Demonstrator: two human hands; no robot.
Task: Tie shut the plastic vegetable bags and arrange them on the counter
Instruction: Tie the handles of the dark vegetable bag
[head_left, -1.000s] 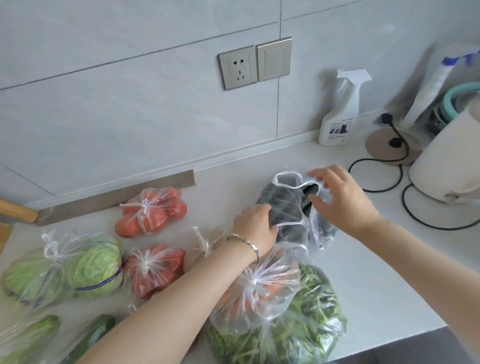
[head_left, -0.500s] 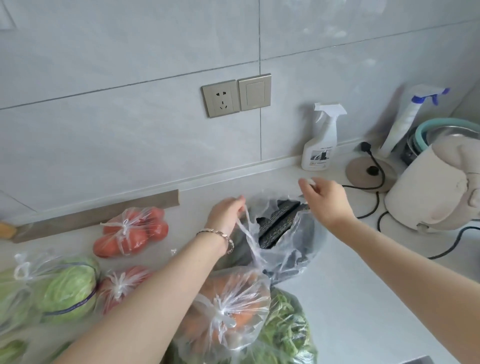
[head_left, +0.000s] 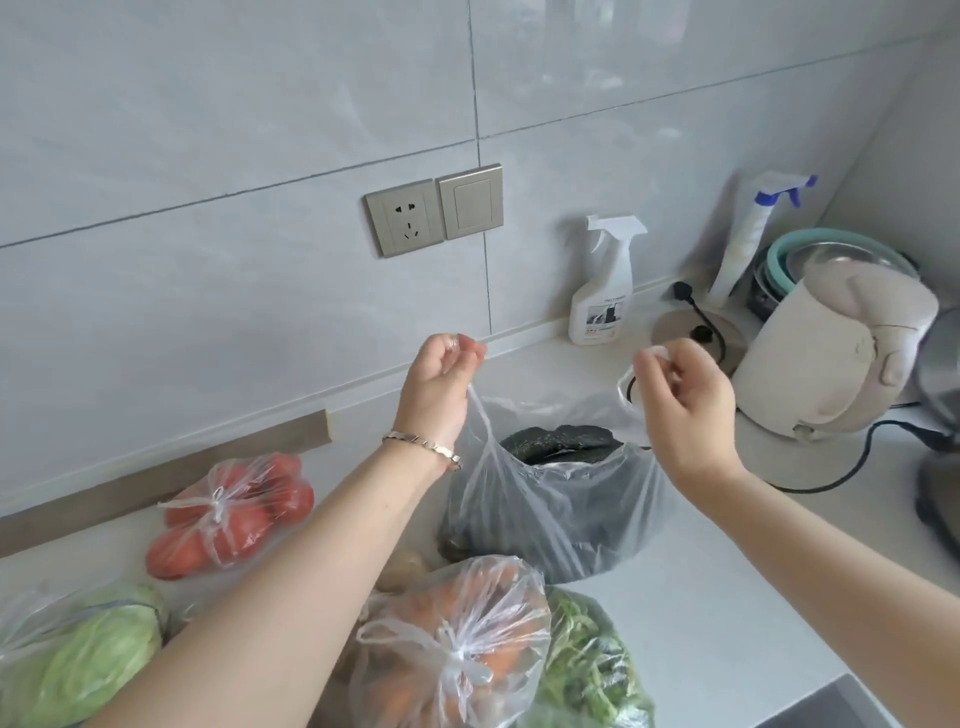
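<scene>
A clear plastic bag of dark green vegetables (head_left: 561, 514) stands open on the white counter (head_left: 727, 623). My left hand (head_left: 441, 379) pinches its left handle, pulled up taut. My right hand (head_left: 680, 400) grips the right handle, raised at about the same height. In front lies a tied bag of carrots (head_left: 457, 644) on a bag of leafy greens (head_left: 587, 670). A tied bag of tomatoes (head_left: 228, 514) lies at the left, a bag with a cabbage (head_left: 78, 660) at the lower left.
A white kettle (head_left: 831, 364) stands close to the right of the open bag, its black cord (head_left: 852, 467) trailing on the counter. Behind are a spray bottle (head_left: 602, 286), a second sprayer (head_left: 753, 234) and stacked bowls (head_left: 841, 260). A wall socket (head_left: 405, 218) is above.
Both hands have lifted from the bag's mouth and pulled its two handles up and apart, standing the bag upright. The view has tilted upward.
</scene>
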